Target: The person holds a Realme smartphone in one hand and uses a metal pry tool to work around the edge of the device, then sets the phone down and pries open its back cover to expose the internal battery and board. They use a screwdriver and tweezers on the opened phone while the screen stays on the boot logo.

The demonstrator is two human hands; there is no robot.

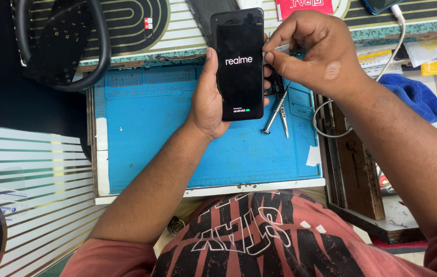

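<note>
1. Left hand (207, 100) is gripping the phone (239, 64) upright above the blue mat (167, 133).
2. Right hand (313, 54) is pinching a small tray (281, 48) at the phone's edge; keeping it level seems wise.
3. Tweezers (284, 117) are lying just beside.

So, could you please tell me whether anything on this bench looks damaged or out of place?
The blue work mat is worn: pale patches show at its left edge and its right edge. A screwdriver and tweezers lie loose on it, under the black phone held by the left hand. Otherwise nothing stands out.
</note>
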